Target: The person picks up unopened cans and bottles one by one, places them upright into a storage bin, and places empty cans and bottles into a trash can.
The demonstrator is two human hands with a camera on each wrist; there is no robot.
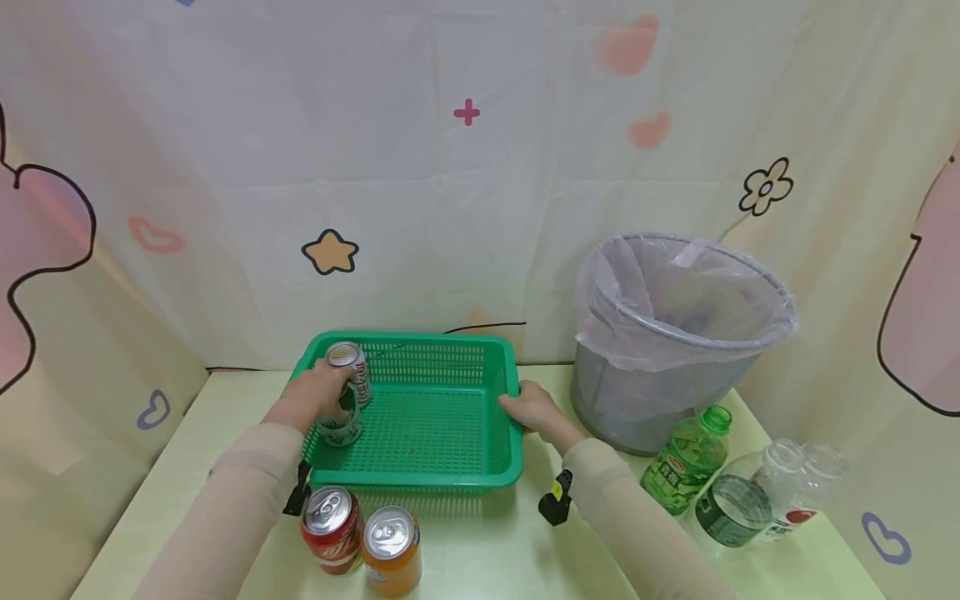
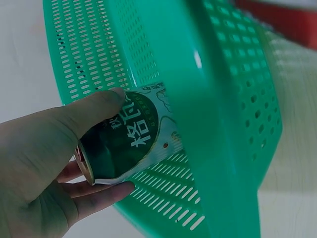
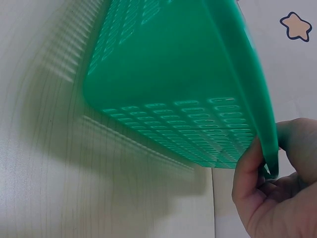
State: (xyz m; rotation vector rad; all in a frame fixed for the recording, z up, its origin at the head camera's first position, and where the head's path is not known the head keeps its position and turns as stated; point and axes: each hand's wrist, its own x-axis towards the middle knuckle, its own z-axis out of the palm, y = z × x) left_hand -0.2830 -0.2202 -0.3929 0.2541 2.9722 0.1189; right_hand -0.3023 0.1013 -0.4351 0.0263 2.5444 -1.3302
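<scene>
A green plastic basket [image 1: 420, 479] with slotted walls stands on the table. Inside its left end, my left hand [image 1: 313, 393] holds a green-and-white can [image 2: 148, 126], thumb on one side and fingers on the other. Beside that can, a silver cola can [image 1: 361, 379] stands upright in the basket, partly behind my hand. My right hand [image 1: 536, 407] grips the right rim of the basket; in the right wrist view its thumb and fingers [image 3: 246, 171] pinch the rim from both sides.
A red can [image 1: 333, 542] and an orange can [image 1: 392, 567] stand in front of the basket. To the right is a lined mesh bin [image 1: 637, 400]. Near it stand a green bottle [image 1: 686, 462], a clear labelled bottle [image 1: 733, 508] and another clear bottle [image 1: 813, 471]. A patterned curtain [image 1: 450, 208] hangs behind.
</scene>
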